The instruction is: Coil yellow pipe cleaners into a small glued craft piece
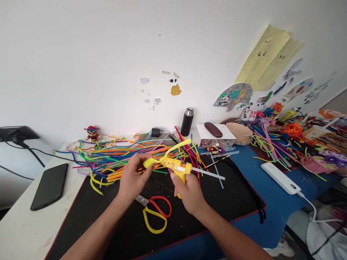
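My right hand (188,193) grips a yellow glue gun (177,168) by its handle, with the nozzle pointing left and a clear glue stick (208,174) sticking out of its back. My left hand (132,178) pinches a coiled yellow pipe cleaner (150,161) right at the gun's nozzle; the pipe cleaner's free end rises to the right over the gun. Both hands hover above a black mat (222,202). Red and yellow scissors (154,213) lie on the mat just below the hands.
A heap of coloured pipe cleaners (114,153) lies behind the hands. A black phone (49,186) rests at the left, a black bottle (187,122), a white box (214,137) and a bowl (240,133) at the back, a white power strip (280,177) at the right.
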{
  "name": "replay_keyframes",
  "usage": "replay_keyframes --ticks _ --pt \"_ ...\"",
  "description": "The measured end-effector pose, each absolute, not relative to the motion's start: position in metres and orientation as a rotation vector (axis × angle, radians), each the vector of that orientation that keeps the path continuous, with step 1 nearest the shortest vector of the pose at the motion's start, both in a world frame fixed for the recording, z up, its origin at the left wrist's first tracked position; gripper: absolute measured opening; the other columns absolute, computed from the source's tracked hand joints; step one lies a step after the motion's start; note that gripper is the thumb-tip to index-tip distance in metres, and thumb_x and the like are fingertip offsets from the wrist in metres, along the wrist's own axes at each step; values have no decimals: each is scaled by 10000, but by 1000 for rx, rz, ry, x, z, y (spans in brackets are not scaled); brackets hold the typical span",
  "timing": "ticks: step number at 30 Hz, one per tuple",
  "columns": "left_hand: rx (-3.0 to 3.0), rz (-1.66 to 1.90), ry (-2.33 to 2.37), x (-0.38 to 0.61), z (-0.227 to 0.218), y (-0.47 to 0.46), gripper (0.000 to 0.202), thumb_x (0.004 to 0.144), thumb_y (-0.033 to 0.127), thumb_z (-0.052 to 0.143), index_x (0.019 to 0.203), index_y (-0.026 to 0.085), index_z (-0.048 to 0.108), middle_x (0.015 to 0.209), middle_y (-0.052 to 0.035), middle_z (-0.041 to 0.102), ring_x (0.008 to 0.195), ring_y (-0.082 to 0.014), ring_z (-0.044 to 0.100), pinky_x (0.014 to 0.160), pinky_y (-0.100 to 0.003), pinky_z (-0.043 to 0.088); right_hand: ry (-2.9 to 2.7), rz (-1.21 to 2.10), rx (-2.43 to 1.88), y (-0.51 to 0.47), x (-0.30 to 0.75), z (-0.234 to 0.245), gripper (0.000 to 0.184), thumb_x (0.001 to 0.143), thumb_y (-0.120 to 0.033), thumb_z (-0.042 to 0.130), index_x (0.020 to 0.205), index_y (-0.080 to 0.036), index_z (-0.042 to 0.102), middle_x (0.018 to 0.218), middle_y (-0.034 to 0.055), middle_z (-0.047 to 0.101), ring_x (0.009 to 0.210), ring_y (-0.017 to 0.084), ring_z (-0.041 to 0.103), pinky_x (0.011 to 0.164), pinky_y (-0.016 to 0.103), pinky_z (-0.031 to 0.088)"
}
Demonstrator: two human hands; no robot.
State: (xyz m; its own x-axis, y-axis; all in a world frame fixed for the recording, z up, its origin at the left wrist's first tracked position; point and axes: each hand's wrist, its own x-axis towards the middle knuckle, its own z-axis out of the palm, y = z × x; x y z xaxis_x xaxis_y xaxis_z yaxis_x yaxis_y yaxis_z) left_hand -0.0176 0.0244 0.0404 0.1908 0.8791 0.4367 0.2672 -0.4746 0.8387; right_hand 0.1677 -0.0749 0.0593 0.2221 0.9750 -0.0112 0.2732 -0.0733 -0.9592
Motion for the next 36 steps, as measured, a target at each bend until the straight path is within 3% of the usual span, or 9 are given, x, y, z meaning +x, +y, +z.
replay_keyframes --ticks 18,24,30,36 --pt "1694 1294 1059 -18 47 25 247 850 349 775 1032 222 667 964 -35 697 801 -185 673 728 -312 554 -1065 1044 -1521 -76 170 48 530 882 -614 656 553 -214 547 438 0 541 455 130 514 507 252 411" --pt "1283 1458 966 -35 60 43 345 760 317 870 1018 205 671 881 1 647 695 -131 607 613 -241 521 -745 1372 -1223 -80 176 17 476 850 -667 676 829 -198 597 437 -78 514 309 72 308 355 218 189" --pt "1136 1511 917 -40 63 50 360 711 286 892 970 198 657 896 11 630 627 -100 595 567 -227 503 -682 1540 -1220 -87 169 -1 542 843 -684 688 934 -152 644 463 -78 532 314 61 316 359 216 173" --pt "1135 1456 892 -33 63 45 369 703 305 894 968 197 660 840 23 616 620 -111 604 557 -239 492 -750 1722 -1294 -84 157 -11 598 835 -745 676 927 -157 621 489 -72 569 306 57 362 347 202 178"
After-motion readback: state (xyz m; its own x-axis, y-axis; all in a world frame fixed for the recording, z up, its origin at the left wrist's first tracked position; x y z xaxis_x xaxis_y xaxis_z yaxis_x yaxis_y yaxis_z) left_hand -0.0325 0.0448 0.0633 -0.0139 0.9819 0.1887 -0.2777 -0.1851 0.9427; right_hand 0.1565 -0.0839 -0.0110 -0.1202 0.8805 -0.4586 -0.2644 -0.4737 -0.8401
